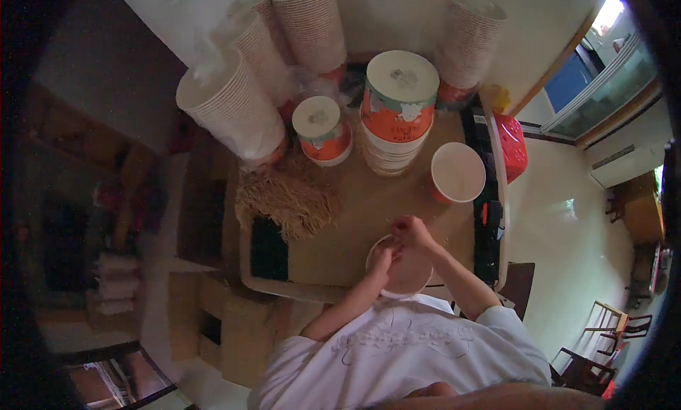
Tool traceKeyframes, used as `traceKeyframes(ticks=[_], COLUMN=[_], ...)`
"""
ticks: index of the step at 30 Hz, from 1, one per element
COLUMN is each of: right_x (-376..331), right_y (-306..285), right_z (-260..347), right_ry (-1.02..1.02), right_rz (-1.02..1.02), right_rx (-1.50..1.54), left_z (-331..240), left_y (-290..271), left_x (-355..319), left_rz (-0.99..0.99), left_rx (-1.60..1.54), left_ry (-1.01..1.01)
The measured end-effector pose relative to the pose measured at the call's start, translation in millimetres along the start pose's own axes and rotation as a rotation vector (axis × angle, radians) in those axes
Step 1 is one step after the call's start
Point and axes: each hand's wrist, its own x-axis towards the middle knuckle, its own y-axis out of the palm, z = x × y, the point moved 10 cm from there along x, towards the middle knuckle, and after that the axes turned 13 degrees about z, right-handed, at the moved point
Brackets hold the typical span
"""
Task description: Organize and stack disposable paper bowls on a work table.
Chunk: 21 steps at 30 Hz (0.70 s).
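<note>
A white round paper tub [410, 276] stands at the near edge of the table, right against my shirt, its mouth facing up. Over its far left rim my two hands meet. My left hand [387, 257] has its fingers bent together at the rim. Just beyond it, the fingers of my right hand [413, 233] are closed in a pinch. Whatever lies between the fingers is too small and dark to make out. To the right, another open white paper tub [458, 173] rests on the table. A heap of brown fibrous strands [291, 201] lies to the left.
Upside-down orange-and-green printed tubs stand farther back: a tall stack [399, 115] and a shorter one [324, 137]. Tall stacks of white tubs [227, 108] line the back left, with another stack [469, 45] at back right. A red container [511, 147] sits beyond the right edge; a cardboard box [245, 332] is below left.
</note>
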Motion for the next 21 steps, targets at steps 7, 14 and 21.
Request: traceKeyframes(ticks=[7,14,21], right_x=[-11.0,0.5,-4.7], right_y=[14.6,25.5,25.7], right_z=[-3.4,-22.0,-51.1], right_ry=[0.169,0.022,0.219], right_rz=[0.09,0.151,0.114], right_rx=[0.2,0.246,0.386], left_z=[-70.2,-99.1,-86.9], left_y=[37.6,27.5,16.0], left_x=[-20.2,26.0,24.5], left_rz=[0.259,0.302,0.286], left_rx=[1.136,1.378,1.001], left_ry=[0.393,0.24,0.257])
